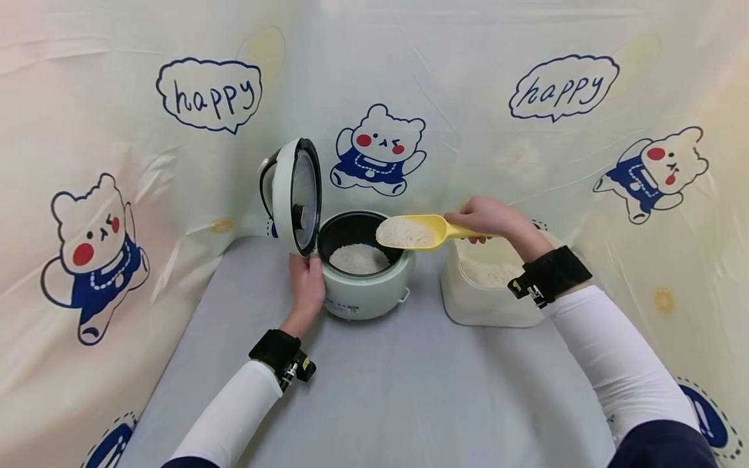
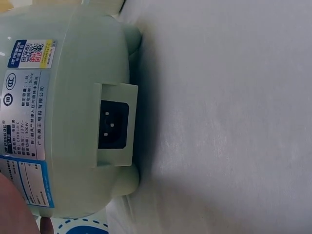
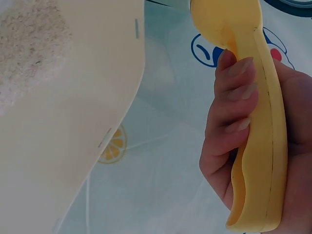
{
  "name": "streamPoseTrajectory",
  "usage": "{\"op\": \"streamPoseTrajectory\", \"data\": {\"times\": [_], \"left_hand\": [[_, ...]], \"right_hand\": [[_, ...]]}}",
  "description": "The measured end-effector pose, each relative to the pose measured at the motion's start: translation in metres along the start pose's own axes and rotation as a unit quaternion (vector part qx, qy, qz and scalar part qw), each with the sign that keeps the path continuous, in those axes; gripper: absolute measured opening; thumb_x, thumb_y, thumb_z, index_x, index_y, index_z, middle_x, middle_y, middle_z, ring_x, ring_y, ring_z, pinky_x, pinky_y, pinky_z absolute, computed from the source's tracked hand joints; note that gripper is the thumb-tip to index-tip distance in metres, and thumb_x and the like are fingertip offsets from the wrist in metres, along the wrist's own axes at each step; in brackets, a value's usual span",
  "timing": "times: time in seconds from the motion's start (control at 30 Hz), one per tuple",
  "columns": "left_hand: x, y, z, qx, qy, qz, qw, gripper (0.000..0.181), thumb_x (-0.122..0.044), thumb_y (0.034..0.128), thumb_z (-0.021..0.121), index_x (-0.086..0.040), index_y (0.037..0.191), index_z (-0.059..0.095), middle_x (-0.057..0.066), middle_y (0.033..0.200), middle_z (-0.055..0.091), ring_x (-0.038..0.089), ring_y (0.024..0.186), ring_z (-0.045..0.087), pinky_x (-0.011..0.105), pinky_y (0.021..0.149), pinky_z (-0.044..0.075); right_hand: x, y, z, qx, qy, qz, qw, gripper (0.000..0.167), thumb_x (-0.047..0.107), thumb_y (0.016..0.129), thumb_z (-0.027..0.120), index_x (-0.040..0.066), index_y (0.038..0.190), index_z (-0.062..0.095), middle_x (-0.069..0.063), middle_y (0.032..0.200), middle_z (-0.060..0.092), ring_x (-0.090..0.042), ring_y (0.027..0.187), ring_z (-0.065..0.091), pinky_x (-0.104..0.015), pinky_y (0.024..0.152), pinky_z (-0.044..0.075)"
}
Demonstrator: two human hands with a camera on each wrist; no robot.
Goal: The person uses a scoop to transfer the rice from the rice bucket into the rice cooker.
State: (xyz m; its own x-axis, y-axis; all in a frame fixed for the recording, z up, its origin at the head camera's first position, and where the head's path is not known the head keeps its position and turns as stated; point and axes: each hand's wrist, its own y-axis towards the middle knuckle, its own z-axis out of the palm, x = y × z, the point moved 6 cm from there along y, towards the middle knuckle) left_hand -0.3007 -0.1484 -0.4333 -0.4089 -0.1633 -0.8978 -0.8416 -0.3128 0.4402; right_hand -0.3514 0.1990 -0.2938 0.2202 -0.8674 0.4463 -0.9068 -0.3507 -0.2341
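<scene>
Smooth matt plast. scoop (image 3: 265, 117)

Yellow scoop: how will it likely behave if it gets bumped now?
The scoop looks like stiff plastic, its handle unbent in the right hand. It's probably front-heavy, with rice heaped ahead of the handle. A bump would likely spill some, as its top is open.

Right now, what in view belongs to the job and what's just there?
In the job:
Right hand, gripping the scoop
Rice, in scoop, cooker and bin
Left hand, at the base of the open lid

Just there:
Table, underneath
Printed cloth, behind
Wrist bands
</scene>
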Motion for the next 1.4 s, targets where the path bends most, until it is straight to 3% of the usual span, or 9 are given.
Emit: {"op": "streamPoseTrajectory", "data": {"times": [0.07,0.13,0.23,0.57,1.03,1.3,1.4], "left_hand": [[0.0,-0.001,0.001,0.0,-0.002,-0.003,1.0,0.053,0.001,0.1005,0.043,-0.004,0.154,0.044,0.015,0.153,0.05,0.027,0.14,0.045,0.045,0.119,0.03],[0.013,0.001,0.001,-0.003,0.0,0.0,1.0,0.053,-0.002,0.1011,0.044,-0.008,0.154,0.044,0.011,0.153,0.051,0.024,0.14,0.045,0.045,0.119,0.031],[0.015,0.001,0.001,-0.001,0.003,-0.001,1.0,0.053,-0.005,0.1008,0.044,-0.012,0.153,0.045,0.006,0.152,0.051,0.02,0.139,0.046,0.045,0.119,0.031],[0.015,0.004,0.001,0.006,-0.009,-0.001,0.9999,0.053,-0.005,0.1015,0.043,-0.017,0.154,0.045,0.001,0.151,0.052,0.013,0.136,0.047,0.041,0.118,0.032],[0.014,0.002,0.001,0.006,-0.004,-0.005,1.0,0.055,-0.006,0.1012,0.042,-0.017,0.155,0.045,0.001,0.152,0.051,0.014,0.137,0.046,0.041,0.119,0.032],[0.014,0.003,0.001,0.002,-0.005,-0.001,1.0,0.054,-0.006,0.1008,0.042,-0.016,0.154,0.046,0.002,0.151,0.052,0.015,0.137,0.046,0.041,0.118,0.032],[0.012,0.002,0.001,0.003,-0.007,0.002,1.0,0.054,-0.006,0.1004,0.042,-0.015,0.154,0.046,0.003,0.152,0.052,0.017,0.138,0.046,0.042,0.119,0.031]], "right_hand": [[0.003,0.001,0.0,0.0,-0.013,0.008,0.9999,0.05,0.045,0.106,0.052,0.009,0.077,0.071,-0.006,0.063,0.061,-0.02,0.055,0.054,-0.03,0.054,0.041],[0.006,0.003,0.001,-0.001,-0.02,0.015,0.9997,0.051,0.046,0.106,0.052,0.008,0.078,0.072,-0.006,0.064,0.061,-0.021,0.056,0.054,-0.03,0.055,0.04],[0.011,0.005,0.0,-0.005,-0.026,0.02,0.9995,0.051,0.046,0.106,0.053,0.007,0.08,0.073,-0.007,0.065,0.061,-0.022,0.057,0.054,-0.031,0.057,0.042],[0.032,0.008,-0.004,-0.028,-0.051,-0.001,0.9983,0.051,0.043,0.105,0.053,0.008,0.074,0.071,-0.01,0.065,0.064,-0.025,0.058,0.056,-0.032,0.059,0.041],[0.053,0.009,0.0,-0.073,-0.111,-0.001,0.9912,0.054,0.045,0.105,0.054,0.011,0.065,0.061,-0.009,0.067,0.068,-0.024,0.063,0.061,-0.033,0.058,0.041],[0.072,0.004,-0.003,-0.138,-0.195,-0.027,0.9708,0.056,0.043,0.104,0.054,0.015,0.056,0.047,0.003,0.055,0.035,-0.018,0.052,0.041,-0.03,0.051,0.024],[0.075,0.004,-0.003,-0.155,-0.209,-0.037,0.9649,0.057,0.042,0.104,0.055,0.016,0.054,0.044,0.004,0.054,0.031,-0.017,0.05,0.038,-0.03,0.05,0.023]]}}
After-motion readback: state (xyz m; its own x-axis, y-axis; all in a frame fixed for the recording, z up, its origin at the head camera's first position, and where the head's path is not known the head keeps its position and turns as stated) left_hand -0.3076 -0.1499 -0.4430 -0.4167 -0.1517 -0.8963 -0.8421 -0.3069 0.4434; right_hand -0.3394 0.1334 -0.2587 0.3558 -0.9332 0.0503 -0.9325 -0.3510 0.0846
